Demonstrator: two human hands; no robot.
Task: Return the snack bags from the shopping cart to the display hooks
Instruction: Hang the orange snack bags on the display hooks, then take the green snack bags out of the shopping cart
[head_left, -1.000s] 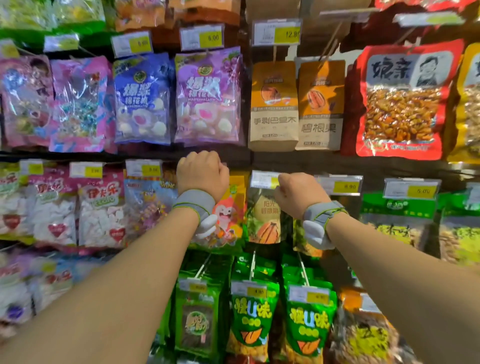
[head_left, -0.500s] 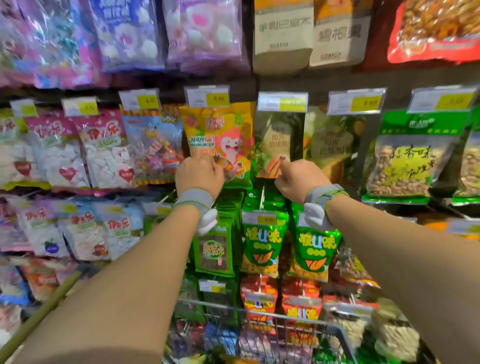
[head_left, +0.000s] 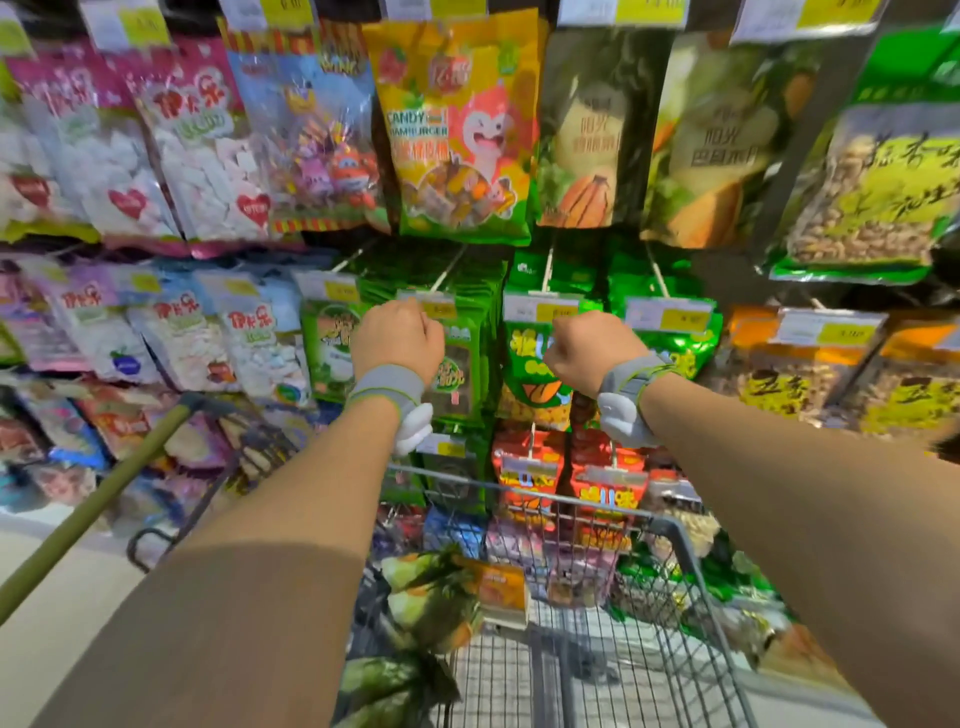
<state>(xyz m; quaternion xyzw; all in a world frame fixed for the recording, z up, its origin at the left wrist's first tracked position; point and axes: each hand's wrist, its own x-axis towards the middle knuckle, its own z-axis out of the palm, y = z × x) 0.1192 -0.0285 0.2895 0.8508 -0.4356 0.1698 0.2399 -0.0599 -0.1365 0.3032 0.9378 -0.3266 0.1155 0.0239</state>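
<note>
**Both fists up at the hooks, bags waiting in the cart**

I have both arms stretched forward over the shopping cart, fists raised in front of the green packets on the display hooks. My left hand is curled into a closed fist, knuckles toward the rack, and I can see nothing held in it. My right hand is curled the same way, fingers tucked in and, as far as this view shows, holding nothing (the palm side is turned away from me). Each wrist carries a grey band with a white piece hanging beneath it.

The snack bags to go back lie in the cart basket below my arms: a green and white one nearest my left forearm, an orange bag just beside it, and another dark green bag lower down at the frame's edge. More packets show through the wire at the far end, though I cannot tell whether they are inside the cart or on the rack behind it.

On the rack, a yellow candy bag hangs above my left fist, with pink marshmallow packets to its left and nut packets to the far right. The cart's olive handle bar slants across the lower left.
</note>
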